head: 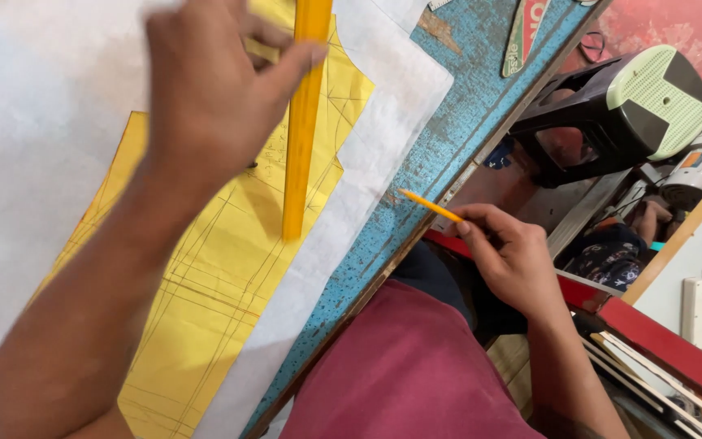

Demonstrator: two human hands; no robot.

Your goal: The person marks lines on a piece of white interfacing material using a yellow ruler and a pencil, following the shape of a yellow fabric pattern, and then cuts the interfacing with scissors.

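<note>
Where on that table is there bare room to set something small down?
Bare patches: the worn blue table edge between the white sheet and the table's rim, and white sheet left of the yellow paper pattern. Crowded: the pattern, under the left hand and orange ruler.

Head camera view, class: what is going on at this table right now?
A person's left hand presses an orange ruler onto a yellow paper pattern marked with pencil lines, lying on white fabric on a worn blue table. The right hand holds a yellow pencil off the table's edge, away from the pattern.
</note>
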